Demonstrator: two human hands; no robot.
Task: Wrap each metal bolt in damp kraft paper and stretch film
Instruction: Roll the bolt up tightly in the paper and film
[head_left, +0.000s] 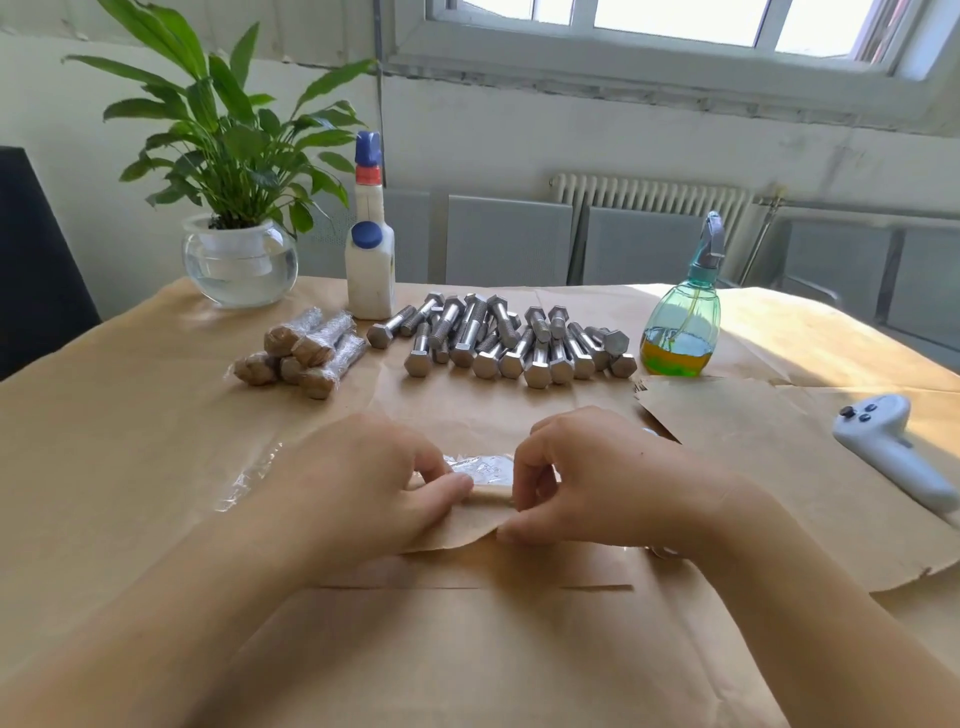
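**Item: paper-rolled bolt, wrap in progress**

Left hand (384, 483) and right hand (566, 483) both pinched a kraft paper roll (491, 500), bolt presumably inside but hidden, lying on stretch film (249, 480). Advised: keep the roll tight and pull the film taut over it. Beyond the roll: loose bolts (498, 338), wrapped bundles (301, 353). Right of roll: cut paper sheet (769, 467), its edge touching the right hand; controller (888, 447). Open room lay left of roll

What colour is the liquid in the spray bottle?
Yellow-green, in the spray bottle, seen from the head view.
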